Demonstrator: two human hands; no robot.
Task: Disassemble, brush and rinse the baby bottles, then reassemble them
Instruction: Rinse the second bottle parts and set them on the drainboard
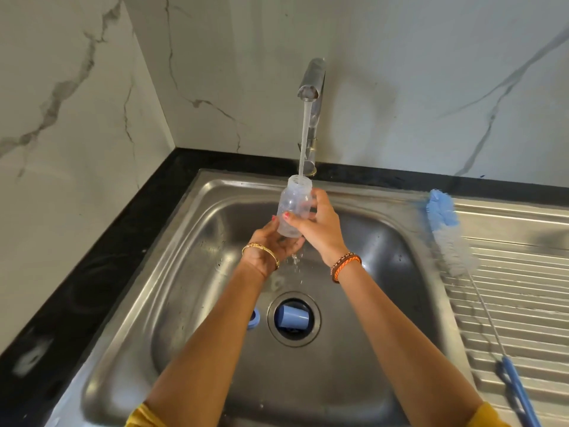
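1. The clear plastic baby bottle (294, 208), at 12 o'clock over the steel sink (197, 241), is gripped by right hand (320, 229); left hand (278, 241) cups its base.
2. Wet plastic may slip and fall.
3. The blue cap (292, 318) at 6 o'clock may block the drain.

Hands (320, 226) hold bottle (294, 204) under tap (311, 80).
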